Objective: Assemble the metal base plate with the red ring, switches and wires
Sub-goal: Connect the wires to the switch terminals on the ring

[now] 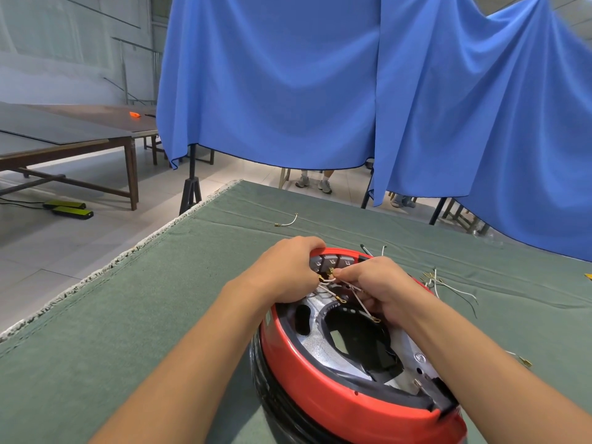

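Left hand (288, 270) curled over the far rim of the red ring (323, 392), steadying it; right hand (378, 290) pinched a white wire (358, 299) at the switches (333, 261). Best pushed straight on, ring braced. Speckled metal plate (320, 341) sat inside the ring, on the green cloth (160, 315), near edge.

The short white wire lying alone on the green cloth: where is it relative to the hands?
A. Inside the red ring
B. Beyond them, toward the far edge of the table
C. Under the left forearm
B: the lone white wire lies on the green cloth beyond both hands, untouched.
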Demonstrator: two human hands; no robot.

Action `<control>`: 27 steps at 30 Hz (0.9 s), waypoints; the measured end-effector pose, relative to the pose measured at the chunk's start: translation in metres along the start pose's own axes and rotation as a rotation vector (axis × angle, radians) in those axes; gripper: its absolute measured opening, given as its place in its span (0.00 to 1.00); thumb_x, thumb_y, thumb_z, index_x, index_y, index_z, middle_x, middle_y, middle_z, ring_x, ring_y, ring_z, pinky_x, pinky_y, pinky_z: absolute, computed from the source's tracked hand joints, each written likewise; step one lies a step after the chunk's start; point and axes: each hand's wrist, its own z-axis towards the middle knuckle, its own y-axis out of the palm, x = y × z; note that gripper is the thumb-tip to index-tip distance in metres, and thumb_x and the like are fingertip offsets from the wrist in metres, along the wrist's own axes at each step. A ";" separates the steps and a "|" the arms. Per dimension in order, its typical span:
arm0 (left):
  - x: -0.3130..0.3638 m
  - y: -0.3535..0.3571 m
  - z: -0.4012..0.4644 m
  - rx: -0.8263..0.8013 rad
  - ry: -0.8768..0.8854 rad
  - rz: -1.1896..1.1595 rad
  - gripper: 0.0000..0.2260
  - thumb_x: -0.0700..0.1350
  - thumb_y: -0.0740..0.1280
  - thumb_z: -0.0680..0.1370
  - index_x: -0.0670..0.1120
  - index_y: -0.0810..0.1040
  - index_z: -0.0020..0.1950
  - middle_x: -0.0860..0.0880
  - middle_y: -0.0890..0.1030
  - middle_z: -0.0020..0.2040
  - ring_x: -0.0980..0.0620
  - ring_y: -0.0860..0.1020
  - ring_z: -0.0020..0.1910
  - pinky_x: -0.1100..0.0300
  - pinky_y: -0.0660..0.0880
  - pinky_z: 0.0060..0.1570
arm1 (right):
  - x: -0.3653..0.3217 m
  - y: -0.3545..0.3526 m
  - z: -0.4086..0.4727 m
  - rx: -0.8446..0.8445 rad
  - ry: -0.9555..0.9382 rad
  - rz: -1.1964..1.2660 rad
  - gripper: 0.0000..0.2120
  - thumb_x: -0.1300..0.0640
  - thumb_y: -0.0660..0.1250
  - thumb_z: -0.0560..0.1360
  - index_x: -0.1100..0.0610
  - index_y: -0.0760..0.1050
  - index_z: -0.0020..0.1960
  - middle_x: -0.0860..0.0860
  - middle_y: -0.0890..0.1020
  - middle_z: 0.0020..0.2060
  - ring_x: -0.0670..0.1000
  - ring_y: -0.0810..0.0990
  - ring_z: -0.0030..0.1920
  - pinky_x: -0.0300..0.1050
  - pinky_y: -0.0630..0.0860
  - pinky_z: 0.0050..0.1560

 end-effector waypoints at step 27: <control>0.002 0.000 -0.003 0.010 -0.002 0.007 0.24 0.37 0.63 0.71 0.49 0.72 0.66 0.48 0.76 0.64 0.47 0.73 0.62 0.52 0.72 0.61 | -0.003 0.008 -0.006 0.055 -0.057 -0.021 0.12 0.55 0.73 0.72 0.58 0.75 0.34 0.53 0.66 0.28 0.50 0.60 0.27 0.41 0.58 0.27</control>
